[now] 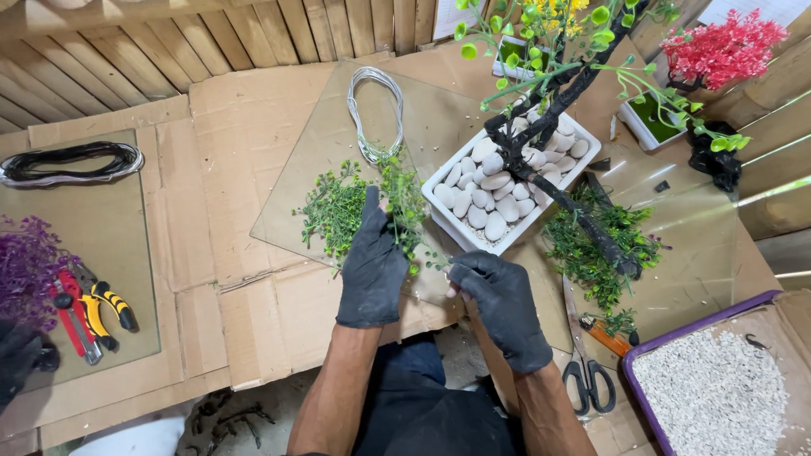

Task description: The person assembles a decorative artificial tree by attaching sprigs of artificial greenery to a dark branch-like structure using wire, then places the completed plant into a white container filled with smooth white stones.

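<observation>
Two hands in black gloves are busy over the counter [253,127], which is covered in flat brown cardboard. Closest to the near edge, the right hand [500,306] is curled, and its fingers [460,272] are pinched shut on a thin green stem. Just beside it, the left hand [373,263] lies on a bunch of small green leafy sprigs [338,207], with one finger pointing straight up and the others folded around the stems (so it grips the bunch). The sprigs lie near the middle of the counter, on a clear sheet [439,110] that rests over the cardboard.

By the near right corner sits a purple-rimmed tray [676,339] full of tiny white gravel, and black-handled scissors [585,367] lie just left of it. By the near left edge are red and yellow pliers [89,308] next to some purple plastic leaves [25,270].

A bit farther, right of the sprigs, stands a white pot [439,173] filled with smooth white stones. A dark twisty branch [541,118] with green buds grows up out of it. More green sprigs lie right of the pot.

Farther still, a loop of pale wire [376,110] rests behind the sprigs, and a coil of black wire [72,162] lies near the left edge. At the far right corner stands a little tree with red leaves [722,46].
</observation>
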